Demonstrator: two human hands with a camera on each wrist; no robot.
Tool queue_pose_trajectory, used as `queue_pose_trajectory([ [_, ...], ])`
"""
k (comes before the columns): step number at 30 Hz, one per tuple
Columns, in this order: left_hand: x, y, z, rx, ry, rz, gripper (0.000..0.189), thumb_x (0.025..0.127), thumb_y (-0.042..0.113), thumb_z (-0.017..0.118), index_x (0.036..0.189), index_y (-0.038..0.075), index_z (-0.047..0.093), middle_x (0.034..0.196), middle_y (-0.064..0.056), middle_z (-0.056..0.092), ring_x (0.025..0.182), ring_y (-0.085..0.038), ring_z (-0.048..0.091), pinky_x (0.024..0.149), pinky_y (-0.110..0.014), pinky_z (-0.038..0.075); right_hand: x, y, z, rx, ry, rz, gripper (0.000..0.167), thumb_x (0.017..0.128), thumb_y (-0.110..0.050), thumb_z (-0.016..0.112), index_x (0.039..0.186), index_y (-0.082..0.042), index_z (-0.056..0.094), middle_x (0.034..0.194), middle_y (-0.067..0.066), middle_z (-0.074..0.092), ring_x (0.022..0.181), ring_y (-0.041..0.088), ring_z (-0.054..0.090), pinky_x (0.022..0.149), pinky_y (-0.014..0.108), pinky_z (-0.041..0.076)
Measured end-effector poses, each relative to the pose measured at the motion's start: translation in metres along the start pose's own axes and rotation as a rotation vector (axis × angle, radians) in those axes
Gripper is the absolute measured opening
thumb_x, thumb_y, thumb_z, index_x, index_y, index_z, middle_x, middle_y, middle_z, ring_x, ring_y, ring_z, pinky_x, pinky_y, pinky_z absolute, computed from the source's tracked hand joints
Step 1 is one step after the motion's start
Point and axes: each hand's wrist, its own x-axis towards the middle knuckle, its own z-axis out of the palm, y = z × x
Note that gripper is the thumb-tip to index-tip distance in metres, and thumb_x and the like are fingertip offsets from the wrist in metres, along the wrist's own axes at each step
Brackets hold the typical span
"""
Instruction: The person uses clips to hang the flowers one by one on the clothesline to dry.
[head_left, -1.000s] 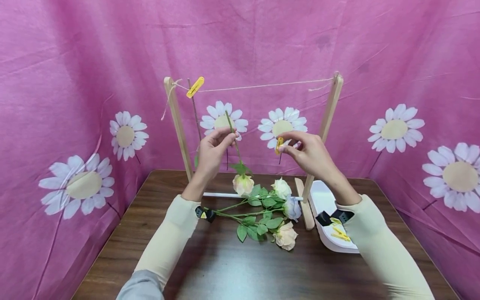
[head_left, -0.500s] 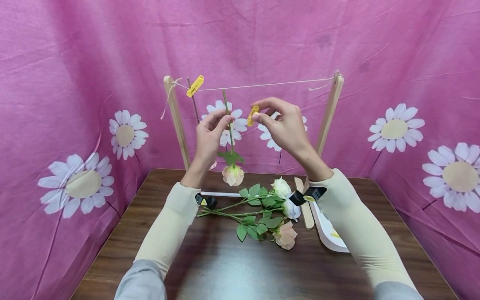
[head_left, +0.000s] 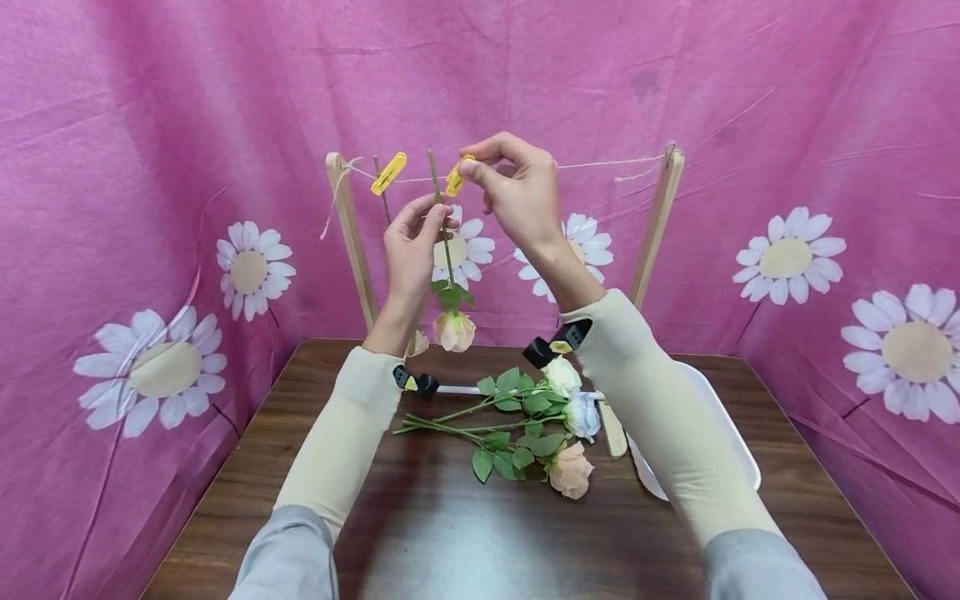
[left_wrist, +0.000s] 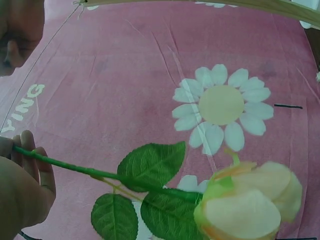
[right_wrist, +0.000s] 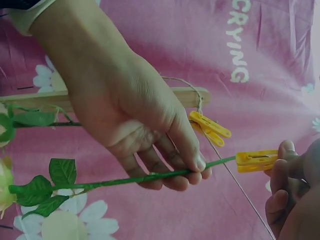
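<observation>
Now, left hand [head_left: 410, 252] pinches pale peach, upside-down rose [head_left: 454, 331]; right hand [head_left: 525, 193] pinches yellow clothespin [head_left: 454, 180].

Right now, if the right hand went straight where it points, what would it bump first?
Probably the rose stem in the left hand. The right hand would lead with its yellow clothespin, but depth is unclear.

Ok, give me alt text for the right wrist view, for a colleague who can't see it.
The left hand pinches a green rose stem, and the right hand holds a yellow clothespin close to the stem's tip. Behind them, a second clothespin sits on a string near a wooden post, against a flower-printed pink cloth.
</observation>
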Motion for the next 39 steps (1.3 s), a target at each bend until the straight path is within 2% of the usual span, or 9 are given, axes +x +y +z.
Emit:
queue_pose_trajectory([
  [7,0.003,-0.002,0.000,-0.008,0.056,-0.002,0.027,0.107,0.001,0.060,0.128,-0.015,0.064,0.089,0.007,0.073,0.078,-0.007,0.069,0.075,-0.023,0.059,0.014,0.000,0.019,0.036,0.087,0.074,0.009,0.094,-0.007,0.082,0.101,-0.002,0.080,0.086,-0.001,0.075,0.042,0.010,0.049,0.046,0.024,0.047],
  [13,0.004,-0.003,0.002,-0.007,0.066,0.000,0.028,0.108,0.002,0.059,0.129,-0.016,0.063,0.089,0.007,0.073,0.078,-0.006,0.069,0.075,-0.022,0.059,0.021,0.005,0.027,0.035,0.105,0.138,0.011,0.094,-0.010,0.082,0.102,-0.003,0.081,0.084,-0.001,0.071,0.040,0.010,0.048,0.043,0.024,0.045],
  [18,0.006,-0.003,0.002,-0.015,0.071,-0.013,0.031,0.108,0.002,0.058,0.132,-0.017,0.061,0.095,-0.004,0.073,0.078,-0.007,0.068,0.075,-0.022,0.058,0.020,0.011,0.032,0.084,0.098,0.198,0.011,0.095,-0.010,0.081,0.104,-0.003,0.080,0.084,0.002,0.072,0.038,0.010,0.051,0.035,0.024,0.039],
  [22,0.007,-0.004,0.001,-0.016,0.089,-0.030,0.031,0.108,0.002,0.059,0.132,-0.017,0.062,0.100,-0.010,0.072,0.078,-0.007,0.068,0.073,-0.021,0.058,0.019,0.015,0.036,0.121,0.082,0.239,0.012,0.096,-0.009,0.079,0.106,-0.003,0.080,0.090,0.009,0.077,0.037,0.010,0.052,0.033,0.024,0.039],
  [29,0.007,-0.004,-0.003,-0.020,0.111,-0.039,0.030,0.107,0.002,0.060,0.130,-0.017,0.065,0.089,0.008,0.075,0.078,-0.004,0.070,0.073,-0.021,0.060,0.019,0.020,0.036,0.131,-0.002,0.292,0.025,0.098,-0.012,0.078,0.120,-0.001,0.076,0.112,0.016,0.081,0.038,0.011,0.056,0.034,0.027,0.045],
  [33,0.006,-0.005,-0.004,-0.017,0.095,-0.048,0.029,0.108,0.003,0.059,0.130,-0.016,0.066,0.090,0.006,0.075,0.079,-0.003,0.071,0.074,-0.021,0.060,0.017,0.022,0.032,0.141,-0.059,0.278,0.030,0.100,-0.012,0.076,0.127,0.001,0.073,0.120,0.020,0.078,0.038,0.011,0.057,0.036,0.027,0.047],
  [39,0.004,-0.004,-0.005,-0.028,0.070,-0.054,0.029,0.109,0.003,0.057,0.131,-0.013,0.065,0.093,0.003,0.074,0.081,-0.006,0.072,0.075,-0.022,0.059,0.013,0.022,0.026,0.119,-0.108,0.260,0.034,0.102,-0.016,0.074,0.133,-0.004,0.071,0.129,0.016,0.076,0.044,0.014,0.063,0.039,0.028,0.051],
])
